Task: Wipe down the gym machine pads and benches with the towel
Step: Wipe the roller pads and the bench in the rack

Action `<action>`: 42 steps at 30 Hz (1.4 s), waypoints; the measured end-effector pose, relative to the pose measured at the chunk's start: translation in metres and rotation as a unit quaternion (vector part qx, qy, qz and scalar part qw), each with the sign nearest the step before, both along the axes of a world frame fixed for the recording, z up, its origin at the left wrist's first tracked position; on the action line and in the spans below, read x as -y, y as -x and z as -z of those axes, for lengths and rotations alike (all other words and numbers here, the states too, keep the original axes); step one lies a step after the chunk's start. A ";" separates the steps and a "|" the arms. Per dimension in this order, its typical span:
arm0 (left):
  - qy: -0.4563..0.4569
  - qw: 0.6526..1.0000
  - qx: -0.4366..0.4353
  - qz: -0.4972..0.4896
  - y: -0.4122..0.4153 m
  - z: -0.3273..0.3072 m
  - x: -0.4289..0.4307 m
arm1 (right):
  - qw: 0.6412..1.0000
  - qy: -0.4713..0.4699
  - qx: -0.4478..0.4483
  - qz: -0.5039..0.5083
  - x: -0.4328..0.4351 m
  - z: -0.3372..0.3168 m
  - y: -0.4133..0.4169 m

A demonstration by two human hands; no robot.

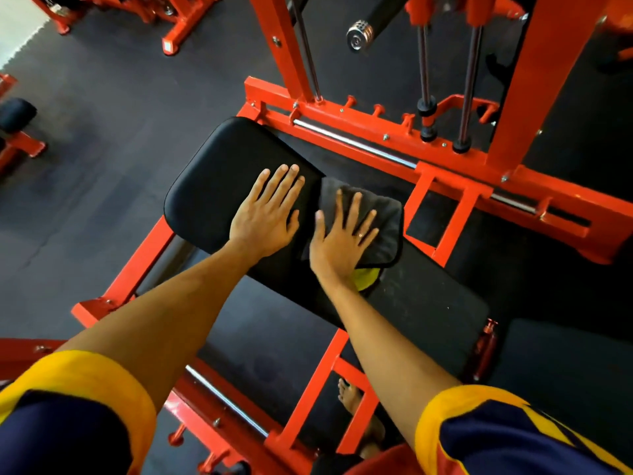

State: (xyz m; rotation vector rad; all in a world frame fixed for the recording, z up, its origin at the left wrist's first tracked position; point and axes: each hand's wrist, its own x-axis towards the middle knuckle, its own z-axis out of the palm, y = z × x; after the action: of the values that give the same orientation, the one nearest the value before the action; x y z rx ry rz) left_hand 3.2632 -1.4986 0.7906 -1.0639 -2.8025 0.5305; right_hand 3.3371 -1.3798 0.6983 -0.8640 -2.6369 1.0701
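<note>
A: Hands?
B: My left hand [265, 214] lay flat on the black pad [219, 180], fingers straight, gripping nothing. My right hand [342, 234] pressed flat on the towel [383, 214], fingers spread, not clenched.
A: Towel where?
B: Grey, folded, mid-pad by the far edge, just beside my left hand; a yellow corner showed at my right wrist. Orange frame [534, 80] under and behind
</note>
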 end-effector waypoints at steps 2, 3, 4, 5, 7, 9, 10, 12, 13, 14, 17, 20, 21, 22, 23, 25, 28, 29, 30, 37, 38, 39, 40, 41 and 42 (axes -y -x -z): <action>-0.001 1.000 0.006 -0.001 -0.002 0.001 0.001 | 0.995 -0.034 -0.034 -0.088 0.009 0.005 -0.033; -0.003 1.000 0.003 -0.004 -0.004 0.002 0.001 | 0.988 -0.053 -0.048 -0.136 0.006 0.010 -0.049; -0.008 1.000 0.004 -0.007 -0.005 0.002 0.001 | 0.982 -0.066 -0.058 -0.167 -0.002 0.019 -0.063; -0.012 1.000 0.008 -0.006 -0.007 0.003 0.002 | 0.979 -0.076 -0.058 -0.181 -0.013 0.029 -0.077; -0.010 1.000 0.011 0.005 -0.019 0.008 0.007 | 0.986 -0.067 -0.012 -0.153 -0.038 0.046 -0.096; -0.003 1.000 0.007 0.014 -0.029 0.013 0.009 | 0.996 -0.005 0.055 -0.066 -0.052 0.047 -0.089; -0.004 1.000 0.007 0.013 -0.034 0.015 0.008 | 0.996 0.031 0.084 -0.023 -0.051 0.042 -0.080; -0.005 1.000 0.006 0.011 -0.039 0.018 0.007 | 0.990 0.073 0.114 0.024 -0.034 0.027 -0.059; -0.002 1.000 0.006 0.005 -0.040 0.018 0.006 | 0.992 0.071 0.105 0.016 -0.020 0.018 -0.053; 0.006 1.000 0.009 0.002 -0.040 0.019 0.005 | 0.995 0.055 0.079 -0.008 -0.005 0.014 -0.054; 0.027 1.000 0.013 0.003 -0.037 0.022 0.006 | 0.991 -0.022 -0.019 -0.127 0.025 0.014 -0.086; 0.030 1.000 0.009 0.003 -0.038 0.024 0.007 | 0.975 -0.097 -0.045 -0.197 0.010 0.041 -0.119; 0.023 1.000 0.007 0.003 -0.038 0.024 0.006 | 0.968 -0.127 -0.045 -0.211 0.001 0.053 -0.131; 0.016 1.000 0.007 0.003 -0.040 0.023 0.005 | 0.962 -0.155 -0.046 -0.222 -0.008 0.063 -0.143; 0.009 1.000 0.006 0.003 -0.040 0.023 0.005 | 0.957 -0.175 -0.049 -0.225 -0.014 0.072 -0.153; 0.000 1.000 0.004 0.001 -0.039 0.023 0.005 | 0.957 -0.189 -0.067 -0.209 -0.009 0.078 -0.158; 0.002 1.000 0.005 -0.002 -0.038 0.024 0.004 | 0.959 -0.179 -0.106 -0.194 0.017 0.062 -0.134; 0.005 1.000 0.003 0.000 -0.038 0.025 0.005 | 0.957 -0.178 -0.115 -0.199 0.023 0.056 -0.126; 0.008 1.000 0.002 0.001 -0.037 0.025 0.005 | 0.954 -0.183 -0.118 -0.207 0.025 0.054 -0.123; 0.003 1.000 0.002 -0.004 -0.039 0.024 0.004 | 0.934 -0.234 -0.138 -0.230 -0.012 0.091 -0.160; 0.003 1.000 0.001 -0.005 -0.039 0.023 0.004 | 0.934 -0.230 -0.135 -0.236 -0.014 0.092 -0.163; 0.003 1.000 0.002 -0.003 -0.039 0.023 0.004 | 0.936 -0.219 -0.132 -0.241 -0.013 0.089 -0.160; 0.003 1.000 0.003 -0.002 -0.039 0.023 0.004 | 0.940 -0.203 -0.128 -0.243 -0.010 0.083 -0.154; 0.005 1.000 0.003 -0.001 -0.039 0.023 0.004 | 0.943 -0.189 -0.125 -0.244 -0.006 0.074 -0.144; 0.009 1.000 0.003 -0.002 -0.039 0.023 0.005 | 0.944 -0.178 -0.123 -0.250 -0.002 0.065 -0.135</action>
State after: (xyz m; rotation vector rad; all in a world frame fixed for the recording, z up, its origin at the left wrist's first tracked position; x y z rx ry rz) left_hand 3.3021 -1.5032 0.7677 -1.0659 -2.8118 0.5555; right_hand 3.4722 -1.3776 0.6330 0.0195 -2.7575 0.6833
